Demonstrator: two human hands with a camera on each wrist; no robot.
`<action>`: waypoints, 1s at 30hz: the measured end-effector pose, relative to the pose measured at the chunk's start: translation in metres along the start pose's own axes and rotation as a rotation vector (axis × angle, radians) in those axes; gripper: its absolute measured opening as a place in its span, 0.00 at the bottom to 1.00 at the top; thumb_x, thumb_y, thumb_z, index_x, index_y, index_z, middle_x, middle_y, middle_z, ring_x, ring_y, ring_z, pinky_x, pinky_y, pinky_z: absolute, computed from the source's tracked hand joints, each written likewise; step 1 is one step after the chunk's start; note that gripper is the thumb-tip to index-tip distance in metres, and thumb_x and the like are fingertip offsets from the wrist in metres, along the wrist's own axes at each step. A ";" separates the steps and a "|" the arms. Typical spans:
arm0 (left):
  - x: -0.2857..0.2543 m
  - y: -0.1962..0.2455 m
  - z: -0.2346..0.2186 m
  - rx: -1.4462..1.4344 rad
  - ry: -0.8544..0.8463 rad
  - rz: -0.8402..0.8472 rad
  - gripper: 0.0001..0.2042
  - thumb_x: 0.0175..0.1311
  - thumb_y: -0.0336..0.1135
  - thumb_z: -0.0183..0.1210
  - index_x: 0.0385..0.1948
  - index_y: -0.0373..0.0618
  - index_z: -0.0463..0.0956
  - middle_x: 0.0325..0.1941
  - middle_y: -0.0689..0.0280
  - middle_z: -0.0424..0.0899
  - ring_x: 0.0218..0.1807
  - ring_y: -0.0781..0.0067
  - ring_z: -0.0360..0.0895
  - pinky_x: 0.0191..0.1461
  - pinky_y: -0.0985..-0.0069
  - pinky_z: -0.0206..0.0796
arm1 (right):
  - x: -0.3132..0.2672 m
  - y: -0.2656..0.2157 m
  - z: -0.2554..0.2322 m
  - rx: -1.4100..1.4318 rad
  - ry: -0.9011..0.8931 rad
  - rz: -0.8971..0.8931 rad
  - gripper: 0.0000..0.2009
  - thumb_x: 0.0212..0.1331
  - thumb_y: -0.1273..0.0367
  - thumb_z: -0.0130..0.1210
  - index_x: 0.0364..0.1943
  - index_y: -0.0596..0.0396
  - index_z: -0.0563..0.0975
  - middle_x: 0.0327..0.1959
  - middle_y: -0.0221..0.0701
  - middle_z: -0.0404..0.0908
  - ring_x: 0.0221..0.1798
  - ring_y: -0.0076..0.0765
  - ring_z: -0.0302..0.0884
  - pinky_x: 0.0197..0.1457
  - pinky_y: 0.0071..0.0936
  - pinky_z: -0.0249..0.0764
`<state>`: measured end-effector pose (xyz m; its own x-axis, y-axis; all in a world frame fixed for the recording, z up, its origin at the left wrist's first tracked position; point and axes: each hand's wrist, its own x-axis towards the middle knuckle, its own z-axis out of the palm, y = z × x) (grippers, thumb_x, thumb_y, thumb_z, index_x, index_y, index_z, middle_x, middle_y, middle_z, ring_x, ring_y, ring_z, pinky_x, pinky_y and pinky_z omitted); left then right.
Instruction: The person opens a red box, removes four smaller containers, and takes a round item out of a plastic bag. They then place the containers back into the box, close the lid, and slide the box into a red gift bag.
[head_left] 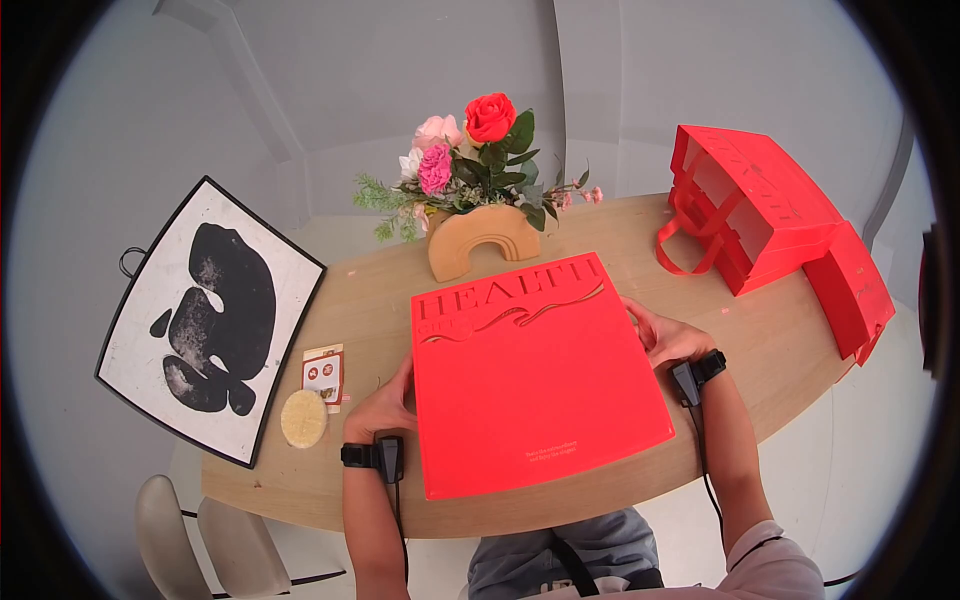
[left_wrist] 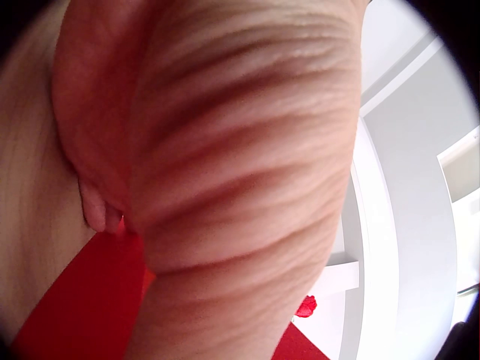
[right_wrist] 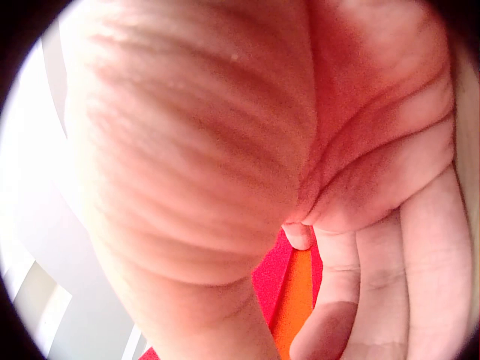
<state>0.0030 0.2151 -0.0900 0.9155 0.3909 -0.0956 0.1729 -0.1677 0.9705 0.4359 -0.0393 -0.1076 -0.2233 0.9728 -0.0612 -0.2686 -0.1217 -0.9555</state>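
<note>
A large red box (head_left: pixel 540 390) with "HEALTH" lettering and a wavy gold line lies in front of the person in the head view. The left hand (head_left: pixel 382 408) is at its left side, and the right hand (head_left: pixel 672 335) is at its upper right side. In the left wrist view the left hand (left_wrist: pixel 225 150) fills the picture beside the red box (left_wrist: pixel 90 300); its fingertips are mostly hidden. In the right wrist view the fingers of the right hand (right_wrist: pixel 247 165) bend toward the red side, where an orange strip shows. The box hides how firmly each hand holds it.
Flowers (head_left: pixel 480 160) in a tan arched vase (head_left: pixel 485 240) stand behind the box. A red bag (head_left: pixel 750 210) lies at the back right. A framed black-and-white picture (head_left: pixel 215 320), small cards (head_left: pixel 323 375) and a pale round pad (head_left: pixel 304 418) are at left, with chairs (head_left: pixel 240 550) below.
</note>
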 end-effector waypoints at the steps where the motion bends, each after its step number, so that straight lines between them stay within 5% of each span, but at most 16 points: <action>1: 0.000 -0.001 0.000 0.000 0.001 -0.003 0.69 0.31 0.20 0.80 0.80 0.42 0.36 0.84 0.58 0.47 0.83 0.71 0.44 0.83 0.74 0.36 | 0.000 -0.001 0.001 -0.003 0.000 0.001 0.62 0.48 0.84 0.72 0.80 0.42 0.36 0.56 0.40 0.82 0.52 0.33 0.85 0.55 0.30 0.83; 9: 0.000 -0.003 -0.001 -0.011 0.009 -0.023 0.68 0.32 0.21 0.80 0.80 0.41 0.37 0.84 0.57 0.47 0.83 0.70 0.44 0.83 0.73 0.36 | 0.000 -0.002 0.002 -0.015 0.000 0.001 0.62 0.48 0.83 0.72 0.80 0.43 0.36 0.57 0.40 0.81 0.53 0.33 0.85 0.55 0.30 0.83; 11: -0.001 -0.008 -0.003 0.046 0.022 0.014 0.67 0.36 0.25 0.82 0.80 0.46 0.40 0.81 0.64 0.56 0.77 0.74 0.54 0.78 0.72 0.51 | 0.000 -0.002 0.002 -0.012 0.000 -0.001 0.62 0.48 0.83 0.72 0.80 0.43 0.36 0.57 0.40 0.81 0.53 0.33 0.85 0.55 0.30 0.83; 14: 0.000 -0.009 -0.003 0.047 0.020 0.023 0.67 0.36 0.25 0.81 0.81 0.46 0.40 0.81 0.64 0.56 0.77 0.75 0.54 0.78 0.71 0.52 | 0.000 -0.002 0.002 -0.022 -0.003 0.000 0.62 0.48 0.83 0.72 0.80 0.43 0.36 0.57 0.41 0.81 0.53 0.33 0.85 0.55 0.30 0.82; 17: -0.001 -0.001 0.001 -0.055 0.009 -0.038 0.69 0.32 0.20 0.79 0.80 0.41 0.35 0.84 0.57 0.48 0.83 0.71 0.45 0.83 0.74 0.37 | 0.000 -0.004 0.005 -0.009 -0.001 -0.002 0.62 0.48 0.83 0.72 0.80 0.42 0.36 0.57 0.41 0.81 0.53 0.33 0.85 0.55 0.30 0.82; 24: -0.001 -0.002 0.000 -0.030 0.019 -0.038 0.69 0.32 0.20 0.79 0.80 0.41 0.35 0.84 0.57 0.49 0.82 0.71 0.46 0.83 0.74 0.37 | 0.001 -0.003 0.003 -0.034 0.011 -0.001 0.62 0.49 0.84 0.72 0.80 0.43 0.36 0.56 0.40 0.82 0.52 0.32 0.85 0.54 0.28 0.83; 26: 0.000 -0.006 -0.002 0.070 0.016 0.039 0.66 0.37 0.26 0.82 0.80 0.46 0.40 0.81 0.63 0.56 0.77 0.74 0.54 0.78 0.71 0.52 | 0.001 -0.003 0.004 -0.049 0.016 -0.003 0.62 0.49 0.84 0.72 0.80 0.43 0.36 0.55 0.39 0.82 0.52 0.31 0.85 0.54 0.27 0.83; 30: 0.001 -0.006 -0.001 0.061 0.011 0.064 0.66 0.37 0.26 0.82 0.80 0.46 0.40 0.81 0.63 0.55 0.77 0.74 0.54 0.78 0.72 0.51 | 0.002 -0.003 0.004 -0.064 0.017 -0.009 0.62 0.49 0.84 0.72 0.80 0.43 0.36 0.54 0.39 0.83 0.50 0.30 0.86 0.52 0.27 0.83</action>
<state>0.0024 0.2176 -0.0954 0.9212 0.3878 -0.0311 0.1365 -0.2474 0.9592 0.4329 -0.0382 -0.1039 -0.2047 0.9772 -0.0571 -0.2096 -0.1007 -0.9726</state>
